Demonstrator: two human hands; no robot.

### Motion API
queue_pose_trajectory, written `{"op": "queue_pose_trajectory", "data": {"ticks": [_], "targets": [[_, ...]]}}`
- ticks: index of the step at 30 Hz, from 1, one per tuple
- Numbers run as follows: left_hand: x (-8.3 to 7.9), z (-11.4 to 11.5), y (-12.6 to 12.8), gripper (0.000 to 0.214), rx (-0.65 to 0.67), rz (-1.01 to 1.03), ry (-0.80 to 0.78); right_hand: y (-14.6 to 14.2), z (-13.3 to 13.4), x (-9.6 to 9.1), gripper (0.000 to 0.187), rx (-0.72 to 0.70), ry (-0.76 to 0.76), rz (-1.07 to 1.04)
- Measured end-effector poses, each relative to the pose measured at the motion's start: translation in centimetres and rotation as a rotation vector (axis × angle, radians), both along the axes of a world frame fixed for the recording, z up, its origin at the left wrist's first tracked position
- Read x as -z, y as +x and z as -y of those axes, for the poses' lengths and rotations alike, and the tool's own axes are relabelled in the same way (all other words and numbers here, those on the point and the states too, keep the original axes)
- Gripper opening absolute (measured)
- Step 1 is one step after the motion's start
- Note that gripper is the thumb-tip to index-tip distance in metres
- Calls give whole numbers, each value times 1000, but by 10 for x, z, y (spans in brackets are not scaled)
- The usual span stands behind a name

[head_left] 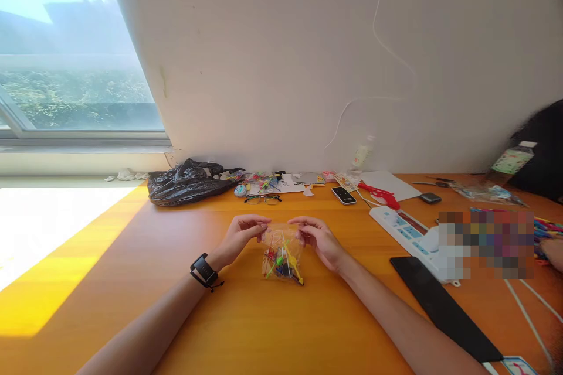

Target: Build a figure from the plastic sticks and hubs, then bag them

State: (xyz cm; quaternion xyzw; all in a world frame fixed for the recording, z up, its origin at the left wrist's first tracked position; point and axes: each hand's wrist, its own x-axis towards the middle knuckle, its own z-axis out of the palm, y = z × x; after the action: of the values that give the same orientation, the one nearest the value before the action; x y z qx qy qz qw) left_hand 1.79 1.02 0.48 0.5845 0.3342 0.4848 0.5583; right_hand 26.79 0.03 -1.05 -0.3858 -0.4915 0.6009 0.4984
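Observation:
A small clear plastic bag (282, 256) filled with little colourful parts, among them a yellow and a green stick, hangs just above the orange wooden table (132, 269). My left hand (241, 235), with a black watch on its wrist, pinches the bag's top left corner. On the other side, my right hand (317, 238) pinches the top right corner. Both hands have their fingers closed on the bag's upper edge.
A black plastic bag (187, 181), glasses (263, 199), a phone (343, 194), paper scraps and a white power strip (407, 233) lie along the back and right. A dark flat slab (442, 307) lies at right. Another person's dark shape (543, 146) and a bottle (512, 159) are at far right.

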Motion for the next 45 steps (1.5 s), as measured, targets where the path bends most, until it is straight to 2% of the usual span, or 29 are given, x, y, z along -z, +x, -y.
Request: {"op": "queue_pose_trajectory", "data": {"ticks": [4,9,13,17,21,23,26,29,33,36,39,45], "targets": [[4,0,3,12,-12,84,-79,0,0,1,17,19,-35,-79],[10,-2,7,10,-50,109,-102,-3,-1,4,13,20,-4,-79],[8,1,8,19,-62,105,-97,-3,0,4,17,21,57,-41],[9,4,8,25,-86,11,-44,-1,3,1,25,9,135,-16],[15,0,8,33,-118,-26,12,-2,2,0,19,55,234,123],[17,-3,7,34,-134,-19,40,-1,-1,0,23,67,260,191],[17,-7,6,35,-157,-1,71,3,-6,-1,31,49,263,219],[15,-7,8,36,-167,27,79,7,-8,-4,40,55,256,149],[13,3,15,36,-175,43,94,4,-5,-4,55,7,161,53],[11,11,20,33,-161,19,113,-5,-1,-1,47,-47,111,134],[10,14,23,32,-143,2,131,-12,2,2,40,-62,154,241],[11,10,19,33,-142,-6,147,-3,-2,4,40,-61,151,310]]}}
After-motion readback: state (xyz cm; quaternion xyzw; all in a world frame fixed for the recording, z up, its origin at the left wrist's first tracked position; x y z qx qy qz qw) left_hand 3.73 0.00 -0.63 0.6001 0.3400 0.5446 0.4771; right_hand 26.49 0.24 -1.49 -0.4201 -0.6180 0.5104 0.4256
